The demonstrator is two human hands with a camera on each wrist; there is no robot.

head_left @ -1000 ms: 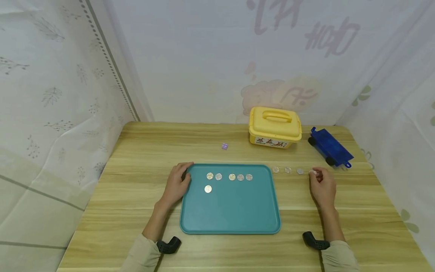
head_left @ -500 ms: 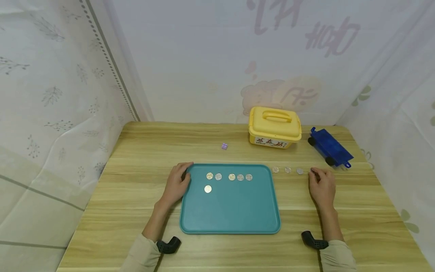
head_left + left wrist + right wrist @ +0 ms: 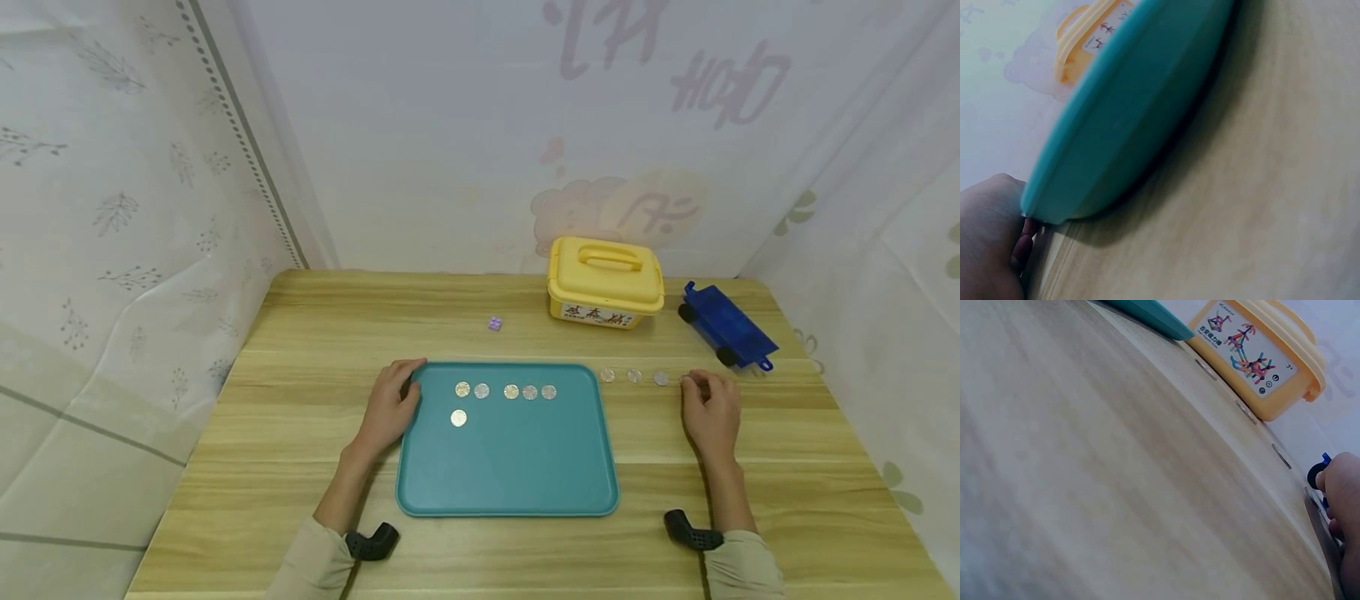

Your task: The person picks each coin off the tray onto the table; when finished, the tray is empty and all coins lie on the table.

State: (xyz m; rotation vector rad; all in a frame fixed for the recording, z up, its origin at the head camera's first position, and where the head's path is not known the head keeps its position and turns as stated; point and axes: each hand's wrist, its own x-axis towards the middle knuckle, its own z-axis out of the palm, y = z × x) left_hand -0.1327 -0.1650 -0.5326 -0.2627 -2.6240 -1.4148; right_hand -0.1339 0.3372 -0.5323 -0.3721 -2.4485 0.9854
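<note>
My left hand holds the far left corner of a teal tray, thumb at its side and a finger at the far edge. In the left wrist view the thumb meets the rim, with fingertips seen below it. Several gold and silver coins lie on the tray, one gold coin nearer me than the row behind it. Right of the tray my right hand pinches a coin low at the table, its fingers partly hiding it. To its left, a silver coin lies in line with two others.
A yellow lidded box with a handle stands at the back right. Beside it is a blue toy wagon, just beyond my right hand. Behind the tray sits a small purple block. Patterned cloth hangs behind the wooden table.
My right hand's fingers have shifted slightly on the coin, which now shows less from above. My left hand and the tray have stayed put.
</note>
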